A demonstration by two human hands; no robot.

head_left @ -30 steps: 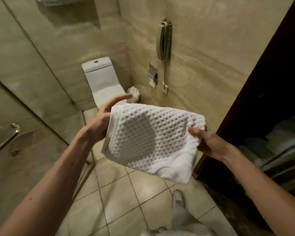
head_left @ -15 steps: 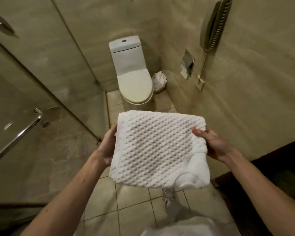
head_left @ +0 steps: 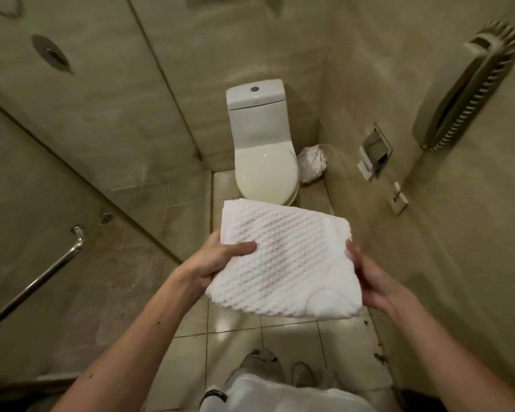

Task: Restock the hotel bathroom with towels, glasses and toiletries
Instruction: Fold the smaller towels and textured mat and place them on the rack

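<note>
From the head camera, a person holds a folded white bath mat [head_left: 283, 260] with a raised dotted weave in the air above the tiled floor [head_left: 289, 337], in front of the toilet [head_left: 262, 150]. The left hand [head_left: 217, 263] grips the mat's left edge, thumb on top. The right hand [head_left: 372, 281] grips the right edge, fingers curled beneath. A lined waste bin [head_left: 311, 163] stands just beside the toilet. On the right wall hang a wall telephone [head_left: 464, 93] and a recessed toilet paper holder [head_left: 375, 150]. A glass shower door [head_left: 57, 233] with a metal handle [head_left: 39, 281] stands at left.
</note>
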